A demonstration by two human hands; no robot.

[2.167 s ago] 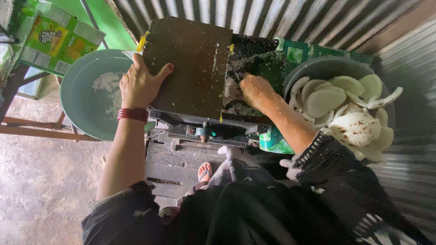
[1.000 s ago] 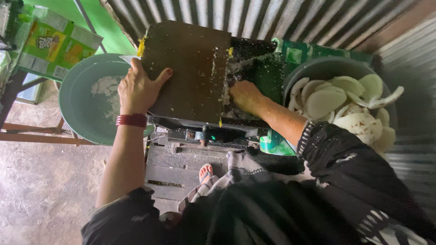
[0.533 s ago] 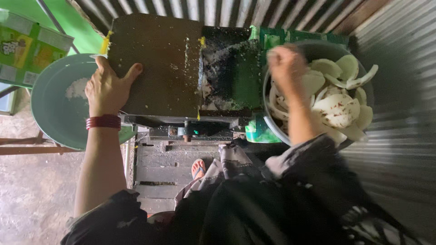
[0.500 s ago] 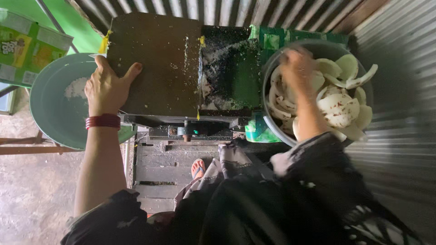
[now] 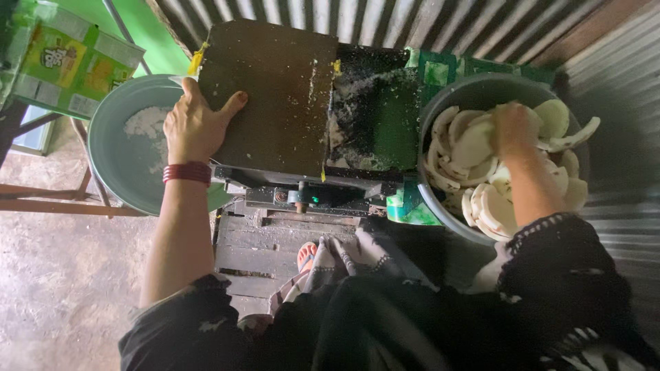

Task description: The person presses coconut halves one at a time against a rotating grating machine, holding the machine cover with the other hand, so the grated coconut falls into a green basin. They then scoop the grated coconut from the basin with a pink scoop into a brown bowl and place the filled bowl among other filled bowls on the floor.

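My left hand lies flat, fingers spread, on the left edge of the dark brown cover of a grating machine. A red bangle sits on that wrist. My right hand reaches into the grey metal bowl on the right and rests among several white coconut pieces. Its fingers are curled down into the pieces; whether they grip one is hidden. White shreds speckle the machine's open dark and green chute.
A teal basin with white gratings stands left of the machine. A green carton sits far left. Corrugated metal walls close the back and right. A wooden platform and my sandalled foot lie below.
My right hand has left the machine's chute and swung right into the bowl of coconut pieces. My left hand has stayed on the cover.
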